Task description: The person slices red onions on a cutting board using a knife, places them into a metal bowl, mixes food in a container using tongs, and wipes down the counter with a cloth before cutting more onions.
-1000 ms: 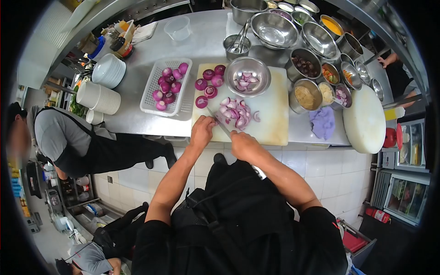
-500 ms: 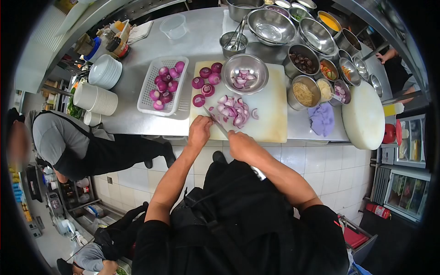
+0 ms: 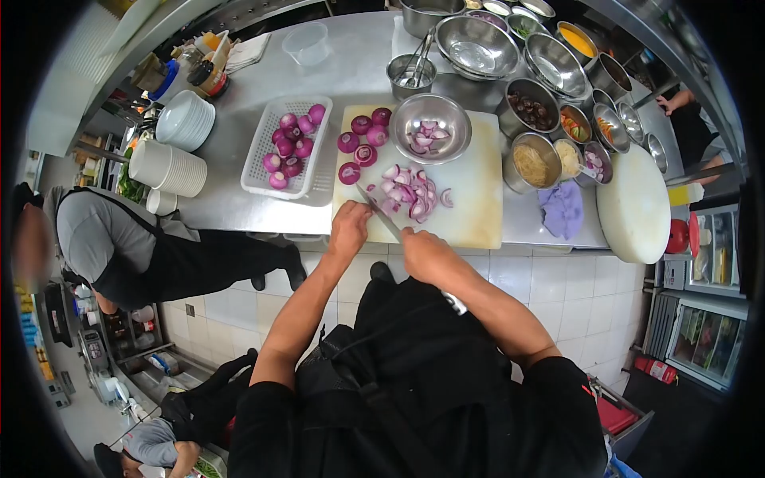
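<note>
My right hand (image 3: pixel 427 255) is closed round the handle of a kitchen knife (image 3: pixel 384 217). Its blade points up and left over the near edge of a cutting board (image 3: pixel 470 203). Beside the blade, my left hand (image 3: pixel 348 229) has its fingers curled at the board's edge; whatever they pinch is hidden. Just beyond the blade lies a pile of cut red onion (image 3: pixel 406 191). Several peeled whole red onions (image 3: pixel 366 155) sit at the board's far left. A steel bowl (image 3: pixel 451 151) with onion pieces stands on the board's far side.
A white basket (image 3: pixel 301 188) of red onions stands left of the board. To the right are a pot of noodle-like strips (image 3: pixel 527 163), a purple cloth (image 3: pixel 562 209) and a thick round block (image 3: pixel 633 203). A co-worker (image 3: pixel 107 239) stands at the left, another (image 3: pixel 159 438) lower left.
My hands and the knife keep nearly the same pose over the board. The whole view has shifted slightly. The co-worker at the lower left has moved a little.
</note>
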### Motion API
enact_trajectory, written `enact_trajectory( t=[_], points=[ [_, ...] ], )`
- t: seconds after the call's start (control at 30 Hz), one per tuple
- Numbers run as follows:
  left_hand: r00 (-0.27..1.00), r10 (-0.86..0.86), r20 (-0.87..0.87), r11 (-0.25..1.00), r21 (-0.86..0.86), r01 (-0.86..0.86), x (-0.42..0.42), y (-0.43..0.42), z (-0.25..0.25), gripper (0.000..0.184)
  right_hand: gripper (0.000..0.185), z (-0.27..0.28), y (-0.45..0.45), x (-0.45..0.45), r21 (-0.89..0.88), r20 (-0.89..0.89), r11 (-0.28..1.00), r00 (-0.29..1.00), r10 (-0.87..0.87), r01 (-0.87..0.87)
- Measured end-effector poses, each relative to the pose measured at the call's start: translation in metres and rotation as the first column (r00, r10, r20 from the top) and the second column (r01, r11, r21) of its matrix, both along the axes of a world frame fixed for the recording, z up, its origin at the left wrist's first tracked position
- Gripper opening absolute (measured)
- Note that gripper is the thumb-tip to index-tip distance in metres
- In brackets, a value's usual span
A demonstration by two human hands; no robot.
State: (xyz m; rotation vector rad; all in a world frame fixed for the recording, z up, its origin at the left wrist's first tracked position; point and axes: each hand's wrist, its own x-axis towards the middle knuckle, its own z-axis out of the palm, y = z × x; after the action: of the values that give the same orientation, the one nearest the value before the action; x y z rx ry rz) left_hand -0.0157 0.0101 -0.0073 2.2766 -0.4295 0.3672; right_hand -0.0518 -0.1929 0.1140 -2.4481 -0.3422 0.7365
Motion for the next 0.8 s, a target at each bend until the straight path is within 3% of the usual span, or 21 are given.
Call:
enact_trajectory(
  t=[0.07,0.17,0.63,0.8],
  points=[
    [1.0,0.002,0.015,1.0,0.006,-0.002,-0.001,0.0,0.0,0.009,0.029,0.013,-0.003,-0.006,-0.005,0.008,1.0,1.0,0.01,-0.01],
    [1.0,0.004,0.028,1.0,0.002,-0.004,-0.001,0.001,-0.004,0.009,0.029,-0.025,0.004,-0.001,0.028,0.044,1.0,0.999,0.005,-0.006],
    [1.0,0.011,0.028,1.0,0.014,-0.011,-0.003,0.0,0.0,0.01,0.028,0.002,-0.001,-0.006,0.019,-0.015,1.0,1.0,0.001,0.0],
    [0.999,0.01,0.044,0.999,0.04,-0.012,-0.003,0.0,-0.002,0.01,0.027,-0.025,0.0,-0.002,0.04,0.001,0.999,1.0,-0.021,0.021]
  ],
)
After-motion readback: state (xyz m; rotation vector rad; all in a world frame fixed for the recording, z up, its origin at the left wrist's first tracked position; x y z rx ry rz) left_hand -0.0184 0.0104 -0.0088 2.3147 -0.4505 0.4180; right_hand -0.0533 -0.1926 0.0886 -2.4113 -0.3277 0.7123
